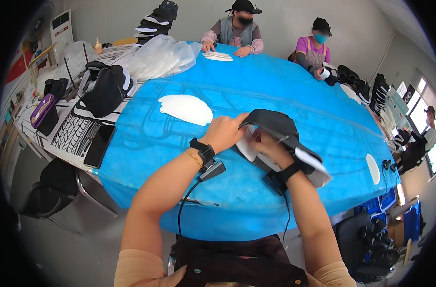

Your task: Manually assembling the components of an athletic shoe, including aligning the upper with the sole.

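A black shoe [270, 122], or a soft piece shaped like one, with a pale inside lies tilted above the near middle of a blue-covered table. My left hand [226, 133] is closed on its left edge. My right hand [271, 149] reaches into its opening; the fingers are blurred and partly hidden. A white insole-like piece [247, 146] shows inside the opening, between my hands. Just beyond my left hand rests a small pile of white oval pieces [186, 109]. One more white oval piece [373, 169] lies apart at the table's right edge.
The blue sheet [256, 76] covers the table. At left are black-and-white shoes [105, 88], a black phone-like slab [99, 146] and a clear plastic bag [158, 57]. Two people sit across, one [238, 28] by white pieces, another [314, 45] near black shoes. Wrist cables hang over the near edge.
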Available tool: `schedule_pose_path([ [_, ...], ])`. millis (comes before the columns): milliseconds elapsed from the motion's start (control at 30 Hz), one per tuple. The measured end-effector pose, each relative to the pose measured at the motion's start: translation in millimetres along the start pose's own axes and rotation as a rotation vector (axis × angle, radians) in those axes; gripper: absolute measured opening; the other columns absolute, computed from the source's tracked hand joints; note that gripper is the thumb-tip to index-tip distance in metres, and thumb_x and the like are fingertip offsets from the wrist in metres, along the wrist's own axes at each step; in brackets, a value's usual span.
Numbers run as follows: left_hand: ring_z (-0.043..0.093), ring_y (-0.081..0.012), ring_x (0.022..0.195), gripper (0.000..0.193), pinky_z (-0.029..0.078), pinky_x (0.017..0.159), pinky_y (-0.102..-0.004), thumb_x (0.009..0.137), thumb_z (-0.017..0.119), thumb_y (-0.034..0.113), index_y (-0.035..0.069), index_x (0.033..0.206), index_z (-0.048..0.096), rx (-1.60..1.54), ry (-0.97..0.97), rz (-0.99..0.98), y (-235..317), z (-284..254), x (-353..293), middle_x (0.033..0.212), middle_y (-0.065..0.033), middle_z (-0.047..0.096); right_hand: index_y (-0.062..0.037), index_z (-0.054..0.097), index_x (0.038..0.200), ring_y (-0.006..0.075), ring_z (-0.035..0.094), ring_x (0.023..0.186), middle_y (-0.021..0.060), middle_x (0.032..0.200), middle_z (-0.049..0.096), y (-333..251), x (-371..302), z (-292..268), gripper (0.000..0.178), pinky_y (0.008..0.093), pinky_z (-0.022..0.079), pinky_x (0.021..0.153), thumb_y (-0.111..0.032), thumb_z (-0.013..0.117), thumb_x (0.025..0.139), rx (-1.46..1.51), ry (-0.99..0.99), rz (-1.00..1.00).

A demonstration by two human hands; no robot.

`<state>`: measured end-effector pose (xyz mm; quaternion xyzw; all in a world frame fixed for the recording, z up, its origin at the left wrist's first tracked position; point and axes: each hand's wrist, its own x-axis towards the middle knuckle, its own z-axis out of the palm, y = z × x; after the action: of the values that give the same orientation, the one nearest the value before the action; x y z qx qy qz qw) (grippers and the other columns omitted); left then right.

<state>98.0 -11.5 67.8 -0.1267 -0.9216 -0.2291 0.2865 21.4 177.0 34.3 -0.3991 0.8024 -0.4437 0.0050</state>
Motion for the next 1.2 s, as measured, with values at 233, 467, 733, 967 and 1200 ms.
schedule_pose_path([
  [233, 0.060, -0.0391, 0.057, 0.035, 0.047, 0.053, -0.0493, 0.087, 0.057, 0.023, 0.013, 0.121, 0.055, 0.019, 0.036, -0.056, -4.4, 19.4, -7.1, 0.061, -0.0180, 0.060, 0.0001, 0.067, 0.091, 0.0375, 0.065, 0.075, 0.0243, 0.075, 0.065, -25.4, 12.1, 22.4, 0.050, 0.0467, 0.049, 0.071, -0.043, 0.041, 0.094, -0.515, 0.037, 0.233],
  [467, 0.058, -0.0409, 0.057, 0.038, 0.045, 0.053, -0.0505, 0.088, 0.055, 0.020, 0.013, 0.125, 0.051, -0.031, -0.044, -0.054, -2.8, 16.3, -6.5, 0.061, -0.0208, 0.059, -0.0005, 0.066, 0.091, 0.0397, 0.064, 0.073, 0.0214, 0.076, 0.065, -31.2, 8.9, 27.8, 0.035, 0.0487, 0.049, 0.069, -0.027, 0.044, 0.094, -0.610, 0.035, 0.124],
  [733, 0.058, -0.0413, 0.058, 0.048, 0.044, 0.053, -0.0505, 0.085, 0.053, 0.014, 0.012, 0.132, 0.046, -0.129, -0.128, -0.036, -12.7, 17.0, -7.6, 0.062, -0.0238, 0.058, 0.0003, 0.065, 0.096, 0.0363, 0.062, 0.090, 0.0214, 0.097, 0.065, -11.6, 15.8, 25.9, 0.022, 0.0444, 0.047, 0.079, -0.012, 0.050, 0.085, -0.562, 0.133, -0.250],
  [967, 0.059, -0.0407, 0.061, 0.047, 0.046, 0.057, -0.0496, 0.083, 0.056, 0.015, 0.012, 0.130, 0.049, -0.031, -0.157, -0.129, 2.9, 9.3, -6.2, 0.064, -0.0220, 0.060, -0.0012, 0.065, 0.096, 0.0348, 0.061, 0.090, 0.0190, 0.096, 0.064, -3.0, 16.1, 32.1, 0.020, 0.0431, 0.047, 0.081, -0.009, 0.053, 0.083, -0.682, 0.211, -0.322],
  [1200, 0.062, -0.0404, 0.072, 0.031, 0.048, 0.059, -0.0489, 0.083, 0.058, 0.021, 0.014, 0.113, 0.063, -0.078, -0.132, -0.172, -26.3, 36.8, -15.0, 0.074, -0.0194, 0.065, -0.0029, 0.066, 0.092, 0.0336, 0.062, 0.086, 0.0183, 0.093, 0.064, -9.6, 7.1, 31.4, 0.018, 0.0429, 0.046, 0.080, -0.010, 0.055, 0.081, -0.731, 0.218, -0.286],
])
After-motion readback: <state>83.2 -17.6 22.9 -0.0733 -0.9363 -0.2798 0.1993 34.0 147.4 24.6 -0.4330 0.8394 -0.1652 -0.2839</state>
